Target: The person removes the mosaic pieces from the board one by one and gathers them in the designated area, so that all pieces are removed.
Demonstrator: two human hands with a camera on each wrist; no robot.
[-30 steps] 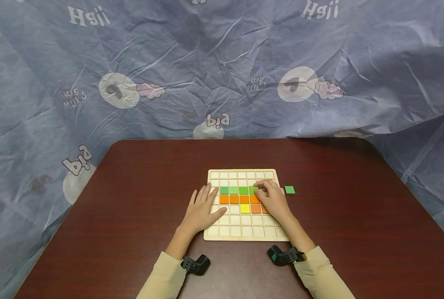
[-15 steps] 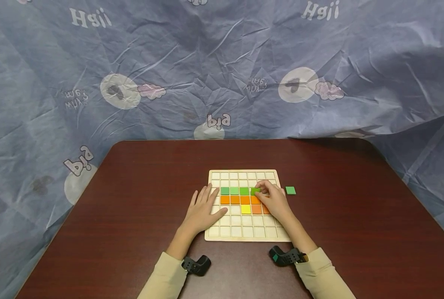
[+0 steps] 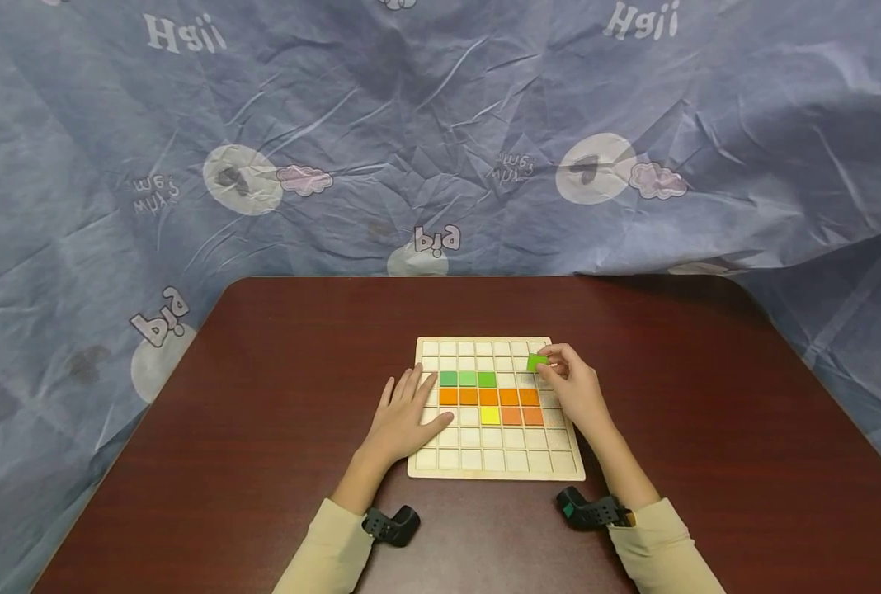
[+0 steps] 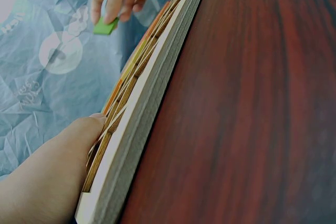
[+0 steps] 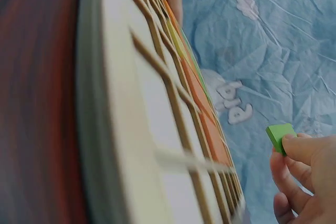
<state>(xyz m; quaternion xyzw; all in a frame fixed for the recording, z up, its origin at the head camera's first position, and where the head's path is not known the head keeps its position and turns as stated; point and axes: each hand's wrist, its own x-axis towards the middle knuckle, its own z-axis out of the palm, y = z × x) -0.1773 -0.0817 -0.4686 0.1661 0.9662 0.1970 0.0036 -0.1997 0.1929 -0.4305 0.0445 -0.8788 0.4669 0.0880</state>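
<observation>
- While the left hand point(image 3: 408, 419) rests on the left side of a square gridded wooden board point(image 3: 470, 459), the right hand point(image 3: 574, 389) hovers over the board's upper right corner.
- Right grip: pinching a bright green square tile point(image 3: 536, 363) between thumb and fingers, clear of the board in both wrist views.
- Left grip: released, fingers straight and spread over the board's left edge, thumb lying across its cells.
- Board sits right of center in the lower half of the head frame, flat on a dark red-brown wood-grain counter point(image 3: 188, 462).
- Third row from top: three green tiles point(image 3: 467, 379), side by side, differing shades.
- Row below: five orange tiles point(image 3: 488, 398), side by side.
- Next row down: one yellow tile point(image 3: 489, 415), then two orange-red tiles point(image 3: 511, 415) right of it.
- Black wrist cameras point(image 3: 391, 526) on both wrists, bottom of frame; beige sleeves point(image 3: 329, 549) at lower edge.
- Wrinkled blue-gray cloth point(image 3: 440, 107) with printed letters and pale circles fills the upper frame, behind the counter.
</observation>
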